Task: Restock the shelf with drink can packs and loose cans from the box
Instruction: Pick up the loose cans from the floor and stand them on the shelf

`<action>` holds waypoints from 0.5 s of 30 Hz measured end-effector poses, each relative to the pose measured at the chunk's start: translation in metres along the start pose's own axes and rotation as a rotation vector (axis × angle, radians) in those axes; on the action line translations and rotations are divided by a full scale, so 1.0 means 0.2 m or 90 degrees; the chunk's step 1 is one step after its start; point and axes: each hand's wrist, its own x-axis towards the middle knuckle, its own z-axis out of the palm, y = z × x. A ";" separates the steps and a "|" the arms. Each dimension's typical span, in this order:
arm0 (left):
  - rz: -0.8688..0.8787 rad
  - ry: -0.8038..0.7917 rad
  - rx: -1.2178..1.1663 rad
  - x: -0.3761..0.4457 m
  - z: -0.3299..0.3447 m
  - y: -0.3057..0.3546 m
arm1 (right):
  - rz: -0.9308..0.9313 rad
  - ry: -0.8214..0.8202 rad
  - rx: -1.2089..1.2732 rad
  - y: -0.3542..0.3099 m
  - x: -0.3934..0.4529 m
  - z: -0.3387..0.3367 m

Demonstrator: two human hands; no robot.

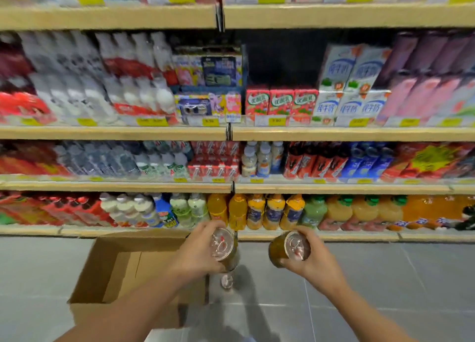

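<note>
Shop shelves (113, 132) fill upper frame, box (113, 269) lower left on floor. Left hand (203, 251) fingers clamped on can (223, 245); right hand (312, 258) clamped on second can (289, 248). Third can (226, 281) stands on floor beneath. Risk: one-handed grips slipping, dropped can denting.
</note>
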 end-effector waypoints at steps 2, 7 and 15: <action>0.007 0.029 -0.033 -0.03 -0.11 -0.02 | -0.055 0.018 -0.012 -0.15 0.03 0.01; 0.066 0.124 -0.099 -0.07 -0.46 -0.10 | -0.152 0.039 0.014 -0.57 0.09 0.05; 0.187 0.260 -0.214 -0.16 -1.28 -0.27 | -0.228 0.133 0.052 -1.38 0.20 0.27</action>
